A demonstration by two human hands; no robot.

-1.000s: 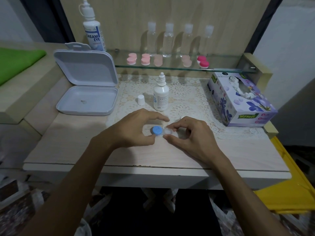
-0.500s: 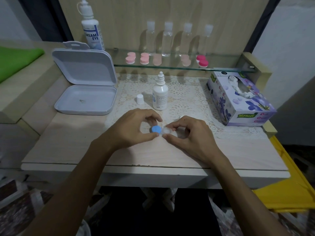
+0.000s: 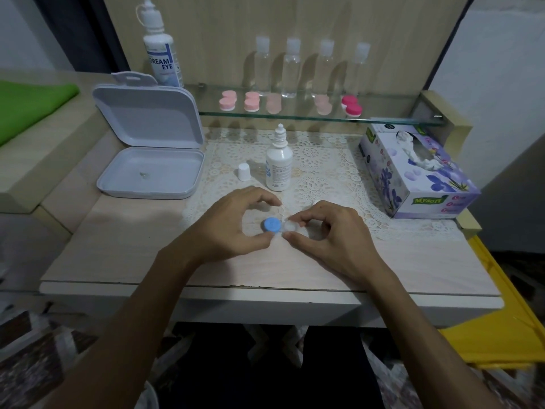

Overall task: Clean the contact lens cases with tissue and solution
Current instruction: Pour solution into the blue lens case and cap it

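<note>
**Both hands on one lens case, caps about to come off**

Obs.: The small two-well contact lens case [image 3: 279,226], one blue screw cap and one clear or white side, sits on the pale wood-grain surface [image 3: 118,249] at the near edge of a cream lace doily [image 3: 324,172]. The left hand [image 3: 233,225] has its thumb and curled fingers [image 3: 265,199] pinching the blue end. The right hand [image 3: 327,234] pinches the pale end between thumb and forefinger.

Supplies: a small white dropper bottle of solution [image 3: 278,165] stands upright just behind the hands, uncapped, with its white cap [image 3: 244,171] beside it. A purple floral tissue box [image 3: 418,178] lies to the right, a tissue standing out of its slot. An open white plastic hinged box [image 3: 150,160] sits to the left. More pink lens cases [image 3: 252,101] wait on the glass shelf [image 3: 383,119] behind.

Judgement: the cleaning looks early; no tissue is in hand yet.

Risks:
- The case is small and smooth; a twist against a stiff cap could make it slip from the pinch and skid off the near edge of the surface.
- A loosened cap may roll away or be lost on the patterned doily.
- The open bottle is near the left knuckles; a backward jerk could tip it and spill solution.
- Whether any liquid is in the wells cannot be told; if so, opening it tilted would spill.
</note>
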